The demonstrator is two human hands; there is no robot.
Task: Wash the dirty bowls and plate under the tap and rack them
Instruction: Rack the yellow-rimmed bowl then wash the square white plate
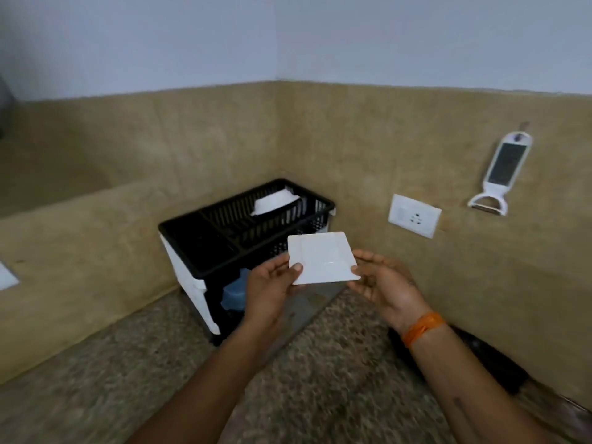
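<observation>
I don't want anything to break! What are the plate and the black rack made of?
The plate looks like glazed white ceramic, or maybe melamine: smooth, with a small shiny glint. Both hands, left and right, hold it. The rack looks like matte black moulded plastic, with thin slotted bars and a white body below.

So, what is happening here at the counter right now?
A person holds a square white plate with both hands, the left hand gripping its left edge and the right hand its right edge. They hold it above the counter, just in front of the black dish rack in the corner. One white dish already stands in the rack.
</observation>
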